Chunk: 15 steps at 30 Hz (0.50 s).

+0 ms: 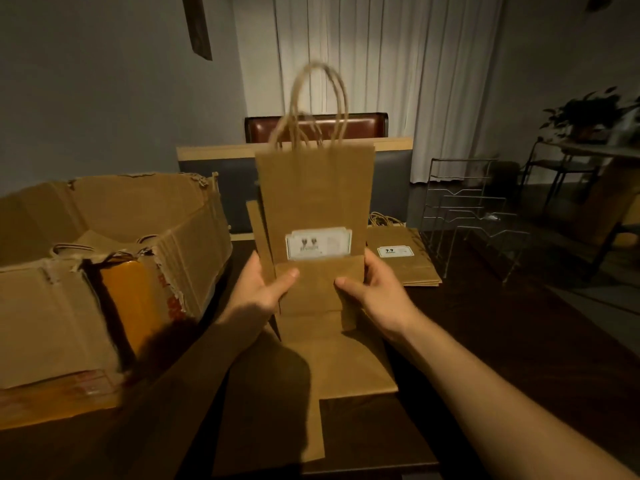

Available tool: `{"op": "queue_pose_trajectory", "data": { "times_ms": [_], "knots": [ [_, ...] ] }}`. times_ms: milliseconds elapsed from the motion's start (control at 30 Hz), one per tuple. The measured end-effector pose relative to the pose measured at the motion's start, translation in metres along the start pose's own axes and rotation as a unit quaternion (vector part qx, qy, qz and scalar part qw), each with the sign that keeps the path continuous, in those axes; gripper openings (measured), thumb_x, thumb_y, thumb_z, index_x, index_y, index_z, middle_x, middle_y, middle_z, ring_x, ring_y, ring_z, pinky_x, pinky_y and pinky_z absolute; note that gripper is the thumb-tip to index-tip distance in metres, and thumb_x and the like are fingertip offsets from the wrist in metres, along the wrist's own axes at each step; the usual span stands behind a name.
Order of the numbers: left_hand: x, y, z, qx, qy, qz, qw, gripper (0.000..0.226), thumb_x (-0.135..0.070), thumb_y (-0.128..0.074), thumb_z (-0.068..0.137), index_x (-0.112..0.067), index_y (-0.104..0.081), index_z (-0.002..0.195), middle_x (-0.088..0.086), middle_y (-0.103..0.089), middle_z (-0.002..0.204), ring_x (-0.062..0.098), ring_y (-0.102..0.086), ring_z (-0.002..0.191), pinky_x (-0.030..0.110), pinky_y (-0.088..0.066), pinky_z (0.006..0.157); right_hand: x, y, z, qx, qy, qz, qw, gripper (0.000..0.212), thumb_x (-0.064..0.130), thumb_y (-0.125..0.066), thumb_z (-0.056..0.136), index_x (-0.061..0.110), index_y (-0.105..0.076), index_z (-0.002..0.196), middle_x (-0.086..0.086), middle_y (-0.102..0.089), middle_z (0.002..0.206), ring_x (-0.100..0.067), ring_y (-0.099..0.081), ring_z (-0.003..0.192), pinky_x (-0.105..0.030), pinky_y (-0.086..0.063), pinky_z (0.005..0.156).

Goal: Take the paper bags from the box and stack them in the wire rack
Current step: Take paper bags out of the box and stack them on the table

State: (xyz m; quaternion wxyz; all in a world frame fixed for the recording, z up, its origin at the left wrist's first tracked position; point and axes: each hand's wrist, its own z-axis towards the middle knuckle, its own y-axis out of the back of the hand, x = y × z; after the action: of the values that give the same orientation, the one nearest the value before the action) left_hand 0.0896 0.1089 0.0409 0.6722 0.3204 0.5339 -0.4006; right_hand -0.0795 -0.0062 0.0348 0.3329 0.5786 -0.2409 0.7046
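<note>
I hold a small bundle of flat brown paper bags [315,199] upright over the dark table, handles up and blurred. My left hand [265,289] grips its lower left edge and my right hand [372,289] grips its lower right edge, thumbs on the folded bottom flap below a white label. The torn cardboard box [114,244] stands at the left with more bag handles showing inside. The wire rack [474,216] stands at the right, with no bags in its slots. A flat stack of bags [405,258] lies on the table just left of the rack.
More brown paper lies flat on the table [519,341] under my forearms. A brown chair back [360,124] and a board stand behind the table. White curtains hang at the back. A plant on a side table is at the far right.
</note>
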Motion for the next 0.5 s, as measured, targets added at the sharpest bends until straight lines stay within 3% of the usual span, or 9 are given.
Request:
{"op": "queue_pose_trajectory", "data": {
  "times_ms": [67, 100, 167, 233, 300, 367, 500],
  "knots": [
    [0.019, -0.001, -0.007, -0.011, 0.079, 0.027, 0.996, 0.080, -0.033, -0.084, 0.075, -0.021, -0.044, 0.143, 0.006, -0.058, 0.140, 0.023, -0.056, 0.130, 0.047, -0.050, 0.104, -0.019, -0.001, -0.012, 0.018, -0.041, -0.016, 0.999, 0.050, -0.002, -0.061, 0.093, 0.037, -0.054, 0.123, 0.008, -0.068, 0.119, 0.002, -0.064, 0.106, -0.022, -0.054, 0.090],
    [0.027, -0.003, -0.009, -0.017, 0.100, 0.039, 0.994, 0.079, -0.033, -0.086, 0.073, -0.022, -0.046, 0.140, 0.006, -0.059, 0.139, 0.023, -0.056, 0.129, 0.046, -0.049, 0.105, -0.025, -0.003, -0.016, 0.022, -0.052, -0.023, 0.998, 0.051, -0.001, -0.061, 0.094, 0.035, -0.050, 0.128, 0.009, -0.066, 0.121, 0.005, -0.062, 0.105, -0.020, -0.053, 0.091],
    [0.034, -0.011, -0.013, -0.028, 0.095, 0.083, 0.992, 0.055, -0.016, -0.077, 0.084, -0.028, -0.048, 0.129, -0.003, -0.062, 0.125, 0.019, -0.058, 0.121, 0.037, -0.047, 0.101, -0.032, -0.006, -0.017, 0.029, -0.057, -0.028, 0.998, 0.054, 0.002, -0.059, 0.096, 0.033, -0.044, 0.136, 0.010, -0.065, 0.123, 0.005, -0.061, 0.107, -0.017, -0.052, 0.088],
    [0.038, -0.014, -0.013, -0.040, 0.097, 0.128, 0.986, 0.056, -0.011, -0.071, 0.090, -0.028, -0.045, 0.136, -0.005, -0.060, 0.122, 0.016, -0.056, 0.117, 0.031, -0.044, 0.096, -0.031, -0.009, -0.012, 0.033, -0.068, -0.019, 0.997, 0.053, 0.005, -0.058, 0.097, 0.033, -0.041, 0.138, 0.009, -0.064, 0.123, -0.001, -0.061, 0.112, -0.016, -0.051, 0.084],
    [0.040, -0.013, -0.011, -0.041, 0.092, 0.126, 0.987, 0.060, -0.011, -0.068, 0.092, -0.024, -0.042, 0.144, -0.001, -0.060, 0.130, 0.018, -0.056, 0.122, 0.036, -0.045, 0.100, -0.029, -0.009, -0.008, 0.029, -0.079, -0.005, 0.996, 0.050, 0.010, -0.058, 0.098, 0.034, -0.040, 0.139, 0.009, -0.064, 0.124, -0.007, -0.060, 0.116, -0.021, -0.050, 0.086],
    [0.041, -0.011, -0.008, -0.048, 0.086, 0.144, 0.985, 0.058, -0.011, -0.067, 0.092, -0.023, -0.044, 0.144, 0.000, -0.061, 0.132, 0.020, -0.056, 0.124, 0.041, -0.045, 0.106, -0.029, -0.010, -0.008, 0.040, -0.080, -0.018, 0.996, 0.047, 0.012, -0.055, 0.100, 0.038, -0.040, 0.135, 0.013, -0.062, 0.123, -0.002, -0.059, 0.111, -0.019, -0.048, 0.084],
    [0.045, -0.014, -0.004, -0.054, 0.055, 0.156, 0.985, 0.055, -0.011, -0.069, 0.090, -0.024, -0.047, 0.138, 0.000, -0.063, 0.130, 0.020, -0.058, 0.124, 0.049, -0.042, 0.111, -0.029, -0.009, -0.008, -0.009, -0.051, -0.063, 0.997, 0.056, 0.007, -0.058, 0.097, 0.041, -0.037, 0.137, 0.016, -0.058, 0.125, -0.004, -0.053, 0.120, -0.032, -0.043, 0.107]
  ]
}}
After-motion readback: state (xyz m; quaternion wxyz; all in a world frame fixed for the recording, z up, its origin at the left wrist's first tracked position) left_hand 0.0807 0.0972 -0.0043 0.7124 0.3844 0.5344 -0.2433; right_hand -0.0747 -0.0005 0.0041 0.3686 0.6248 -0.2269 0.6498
